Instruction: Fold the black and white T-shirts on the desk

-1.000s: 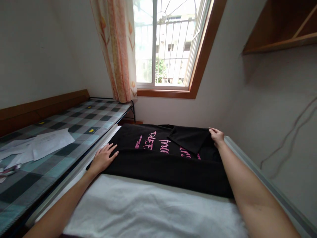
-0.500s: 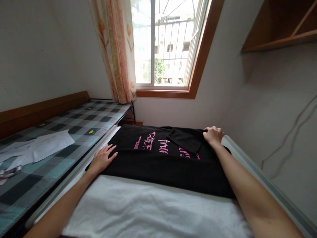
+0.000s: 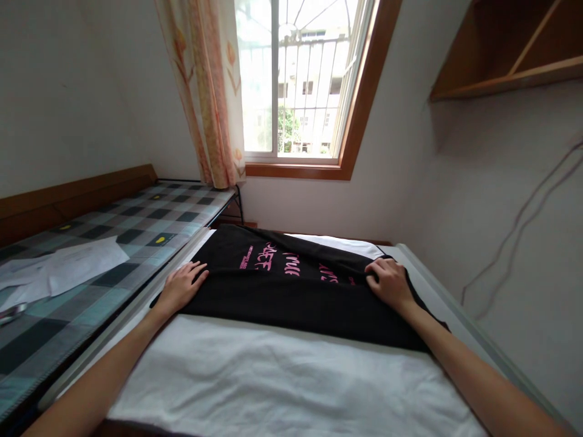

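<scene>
Surroundings, bearings taken from the middle of the view: checked mattress point(image 3: 136, 216), set at nine o'clock, white papers point(image 3: 91, 264) laid upon it; flowered curtain point(image 3: 209, 91), hung at eleven; barred window point(image 3: 310, 91), framed in brown wood, at twelve; wooden shelf point(image 3: 546, 73), mounted at two; cables point(image 3: 517, 221), strung down the wall point(image 3: 542, 291) at three; white cloth point(image 3: 282, 376), spread at six, creased

Obstruction: garment's near right corner overlapped by the right forearm point(image 3: 492, 376)

Object: black garment point(image 3: 291, 309), laid lengthwise on the white cloth just below centre, at six o'clock; rumpled, with pink lettering point(image 3: 291, 264) partly hidden by folds

Position: left end covered by the left hand point(image 3: 184, 285), fabric extended from it toward three o'clock; right end touched by the right hand point(image 3: 392, 282), fabric extended toward nine

Hands: left rested palm down, fingers slightly apart; right bent over the fabric, whether any is pinched cannot be told
</scene>
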`<state>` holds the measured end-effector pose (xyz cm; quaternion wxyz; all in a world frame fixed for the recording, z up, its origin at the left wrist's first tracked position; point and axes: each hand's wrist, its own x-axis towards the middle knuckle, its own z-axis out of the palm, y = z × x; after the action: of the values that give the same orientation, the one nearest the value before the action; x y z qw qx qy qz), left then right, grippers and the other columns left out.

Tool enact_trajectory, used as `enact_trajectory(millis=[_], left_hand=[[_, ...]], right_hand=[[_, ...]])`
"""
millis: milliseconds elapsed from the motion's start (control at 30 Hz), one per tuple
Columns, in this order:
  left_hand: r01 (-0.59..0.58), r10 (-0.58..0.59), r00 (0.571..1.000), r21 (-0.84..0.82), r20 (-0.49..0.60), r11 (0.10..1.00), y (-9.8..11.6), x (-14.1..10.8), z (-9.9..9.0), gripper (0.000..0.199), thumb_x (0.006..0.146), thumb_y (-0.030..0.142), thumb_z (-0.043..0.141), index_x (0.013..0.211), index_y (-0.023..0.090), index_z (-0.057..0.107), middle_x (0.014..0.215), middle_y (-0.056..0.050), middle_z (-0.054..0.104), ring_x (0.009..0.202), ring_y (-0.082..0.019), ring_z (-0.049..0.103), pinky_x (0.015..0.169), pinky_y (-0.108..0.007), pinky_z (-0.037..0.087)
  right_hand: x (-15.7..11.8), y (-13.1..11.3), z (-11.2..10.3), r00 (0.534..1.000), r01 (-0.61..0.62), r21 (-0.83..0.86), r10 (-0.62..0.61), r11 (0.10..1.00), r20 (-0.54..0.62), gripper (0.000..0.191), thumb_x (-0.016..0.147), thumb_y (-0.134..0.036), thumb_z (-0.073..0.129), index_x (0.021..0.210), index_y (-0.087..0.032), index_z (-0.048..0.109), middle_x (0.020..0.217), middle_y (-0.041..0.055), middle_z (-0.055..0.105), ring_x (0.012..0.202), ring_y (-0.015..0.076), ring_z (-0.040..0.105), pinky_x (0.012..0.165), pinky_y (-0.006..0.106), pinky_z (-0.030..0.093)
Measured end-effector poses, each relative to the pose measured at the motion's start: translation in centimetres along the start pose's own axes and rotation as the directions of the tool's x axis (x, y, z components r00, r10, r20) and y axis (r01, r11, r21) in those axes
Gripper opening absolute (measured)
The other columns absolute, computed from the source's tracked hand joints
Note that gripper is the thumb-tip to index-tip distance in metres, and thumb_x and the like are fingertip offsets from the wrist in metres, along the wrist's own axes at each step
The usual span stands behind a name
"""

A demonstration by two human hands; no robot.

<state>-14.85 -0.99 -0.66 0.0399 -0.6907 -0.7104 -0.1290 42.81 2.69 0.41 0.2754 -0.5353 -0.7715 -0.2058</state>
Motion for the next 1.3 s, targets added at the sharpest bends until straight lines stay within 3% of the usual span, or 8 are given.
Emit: enact_trajectory(millis=[133, 267, 400, 533, 767, 900, 1033, 1300], left_hand=[[-0.013, 0.016, 0.997, 0.043, -0.075, 0.999, 0.9, 0.8, -0.6, 0.041, 0.096, 0.046, 0.039, 0.120, 0.025, 0.065, 0.131, -0.007, 0.062, 0.127, -0.027, 0.051, 0.107, -0.048, 0.035], [-0.116, 0.120, 0.984, 0.039, -0.131, 0.993, 3.7, 4.1, -1.5, 0.035, 0.094, 0.037, 0.044, 0.118, 0.022, 0.064, 0.125, -0.008, 0.063, 0.119, -0.026, 0.055, 0.101, -0.042, 0.041], [-0.181, 0.179, 0.979, -0.010, -0.095, 0.983, 8.3, 9.1, -1.7, 0.036, 0.093, 0.026, 0.043, 0.125, 0.020, 0.060, 0.126, -0.009, 0.062, 0.113, -0.025, 0.059, 0.093, -0.035, 0.046], [-0.177, 0.177, 0.984, -0.048, -0.004, 0.983, 12.6, 13.3, -0.9, 0.039, 0.092, 0.023, 0.045, 0.128, 0.025, 0.059, 0.125, -0.008, 0.061, 0.103, -0.026, 0.064, 0.084, -0.034, 0.049], [-0.161, 0.158, 0.985, 0.051, 0.063, 0.986, 16.4, 16.2, 1.0, 0.039, 0.087, 0.019, 0.050, 0.124, 0.026, 0.062, 0.127, -0.011, 0.056, 0.101, -0.026, 0.065, 0.081, -0.032, 0.048], [-0.223, 0.225, 0.974, 0.133, 0.005, 0.966, 17.3, 16.3, 1.6, 0.034, 0.088, 0.027, 0.050, 0.119, 0.021, 0.062, 0.125, -0.014, 0.054, 0.101, -0.028, 0.063, 0.078, -0.035, 0.048], [-0.190, 0.204, 0.977, 0.191, -0.058, 0.963, 17.2, 17.1, 2.1, 0.032, 0.091, 0.018, 0.041, 0.115, 0.017, 0.063, 0.122, -0.016, 0.055, 0.102, -0.030, 0.063, 0.078, -0.037, 0.048], [0.036, -0.031, 0.997, 0.078, -0.069, 0.996, 12.0, 19.0, 0.5, 0.038, 0.096, 0.013, 0.031, 0.115, 0.006, 0.064, 0.123, -0.019, 0.055, 0.100, -0.027, 0.063, 0.083, -0.038, 0.045]], right_hand=[[-1.0, -0.4, -0.1, 0.997, -0.054, -0.029, 0.056, 0.998, 0.061, 0.011, 0.079, -0.021, 0.056, 0.084, -0.021, 0.066, 0.086, 0.0063, 0.065, 0.089, 0.0252, 0.054, 0.079, 0.037, 0.035], [-0.8, -0.3, 0.0, 0.995, -0.099, -0.023, 0.099, 0.995, 0.019, 0.013, 0.081, -0.026, 0.055, 0.087, -0.020, 0.065, 0.087, 0.0065, 0.065, 0.088, 0.0256, 0.054, 0.078, 0.037, 0.034], [-0.7, -0.2, -0.1, 0.971, -0.209, 0.018, 0.209, 0.978, -0.115, 0.019, 0.087, -0.029, 0.049, 0.095, -0.020, 0.063, 0.089, 0.0073, 0.065, 0.086, 0.0252, 0.054, 0.076, 0.037, 0.034], [-0.7, -0.3, -0.6, 0.971, -0.199, 0.037, 0.203, 0.979, -0.126, 0.020, 0.090, -0.031, 0.046, 0.096, -0.020, 0.061, 0.090, 0.0074, 0.065, 0.087, 0.0255, 0.054, 0.077, 0.036, 0.033], [-0.6, -0.5, -1.0, 0.967, -0.192, 0.080, 0.202, 0.978, -0.157, 0.018, 0.091, -0.030, 0.045, 0.096, -0.021, 0.060, 0.092, 0.0078, 0.066, 0.087, 0.0249, 0.055, 0.077, 0.036, 0.033], [-0.6, -0.4, -1.0, 0.961, -0.205, 0.094, 0.218, 0.974, -0.171, 0.018, 0.092, -0.029, 0.045, 0.096, -0.021, 0.060, 0.093, 0.0080, 0.066, 0.088, 0.0248, 0.056, 0.079, 0.036, 0.034], [-0.6, -0.3, -1.1, 0.941, -0.228, 0.117, 0.250, 0.967, -0.227, 0.018, 0.092, -0.029, 0.045, 0.097, -0.021, 0.060, 0.094, 0.0081, 0.066, 0.089, 0.0245, 0.056, 0.080, 0.036, 0.035], [-0.7, 0.0, -1.1, 0.925, -0.271, 0.142, 0.299, 0.952, -0.236, 0.019, 0.091, -0.029, 0.045, 0.097, -0.021, 0.061, 0.095, 0.0087, 0.065, 0.090, 0.0251, 0.056, 0.080, 0.036, 0.036]])
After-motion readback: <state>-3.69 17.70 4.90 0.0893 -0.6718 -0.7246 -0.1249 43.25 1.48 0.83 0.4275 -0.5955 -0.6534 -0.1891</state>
